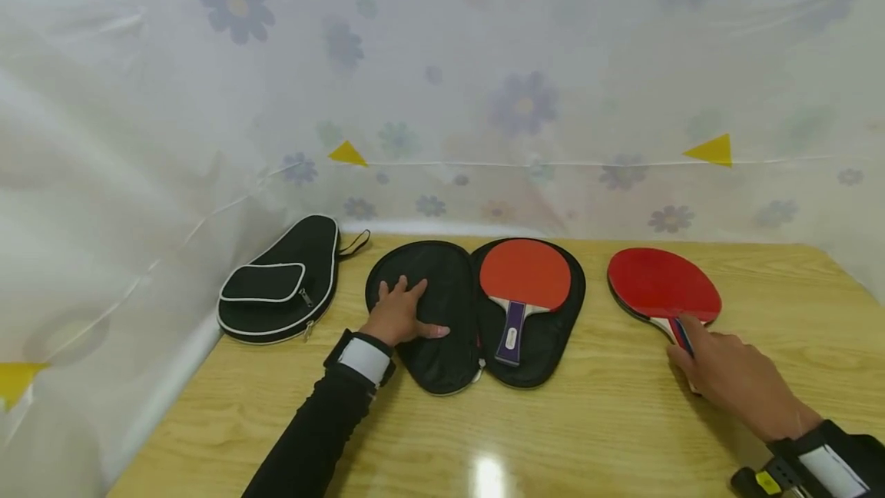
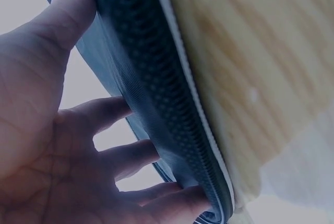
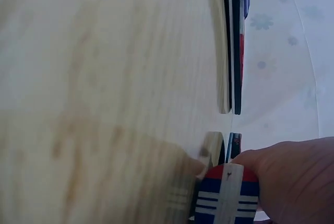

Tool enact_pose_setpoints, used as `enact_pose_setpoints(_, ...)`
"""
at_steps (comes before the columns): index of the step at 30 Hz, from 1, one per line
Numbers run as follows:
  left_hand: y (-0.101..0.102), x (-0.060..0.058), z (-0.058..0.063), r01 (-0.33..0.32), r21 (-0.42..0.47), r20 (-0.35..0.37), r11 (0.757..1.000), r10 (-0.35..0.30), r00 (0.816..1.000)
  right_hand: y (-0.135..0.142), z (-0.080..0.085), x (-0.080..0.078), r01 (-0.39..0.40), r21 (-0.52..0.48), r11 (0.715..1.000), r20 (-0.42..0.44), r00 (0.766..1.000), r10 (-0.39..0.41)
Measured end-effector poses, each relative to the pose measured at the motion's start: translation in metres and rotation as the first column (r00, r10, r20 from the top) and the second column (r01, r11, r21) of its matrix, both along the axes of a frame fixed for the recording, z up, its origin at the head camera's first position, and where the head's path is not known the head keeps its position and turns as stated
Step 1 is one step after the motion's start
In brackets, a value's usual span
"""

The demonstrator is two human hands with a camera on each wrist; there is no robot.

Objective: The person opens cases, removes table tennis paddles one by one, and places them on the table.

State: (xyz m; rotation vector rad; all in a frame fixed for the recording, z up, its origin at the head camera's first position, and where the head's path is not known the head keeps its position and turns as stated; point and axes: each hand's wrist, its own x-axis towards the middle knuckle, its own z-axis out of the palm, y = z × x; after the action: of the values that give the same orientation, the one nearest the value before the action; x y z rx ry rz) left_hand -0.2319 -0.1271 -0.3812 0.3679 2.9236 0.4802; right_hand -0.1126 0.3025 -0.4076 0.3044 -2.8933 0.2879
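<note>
A black paddle case (image 1: 448, 275) lies unzipped and spread flat on the table. In its right half rests an orange table tennis paddle (image 1: 525, 273) with a purple handle toward me. My left hand (image 1: 397, 317) rests with spread fingers on the inside of the left half. The left wrist view shows those fingertips against the lining beside the zipper edge (image 2: 156, 72). Farther right, my right hand (image 1: 740, 375) grips the handle of a red paddle (image 1: 657, 279), its blade pointing away and left. The striped handle end (image 3: 227, 195) shows in the right wrist view.
At the far left of the table (image 1: 553, 436) lies a second black case (image 1: 311, 252), closed, with white piping, a front pocket and a wrist loop. A flower-patterned white sheet (image 1: 449, 98) with small yellow flags hangs behind the back edge and along the left.
</note>
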Motion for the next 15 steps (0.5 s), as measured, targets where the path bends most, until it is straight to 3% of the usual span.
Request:
enact_pose_setpoints(3, 0.001, 0.001, 0.000, -0.005, 0.009, 0.013, 1.000, 0.005, 1.000, 0.002, 0.001, 0.002, 0.005, 0.024, 1.000, 0.003, 1.000, -0.005)
enact_pose_setpoints(10, 0.002, 0.003, 0.000, -0.010, 0.015, 0.005, 1.000, 0.010, 1.000, 0.016, 0.001, 0.002, 0.066, 0.022, 0.998, 0.111, 0.992, -0.068)
enact_pose_setpoints(15, 0.001, 0.003, 0.000, -0.011, 0.017, 0.010, 1.000, 0.011, 1.000, 0.030, 0.001, -0.001, 0.085, 0.077, 0.993, 0.104, 0.990, -0.093)
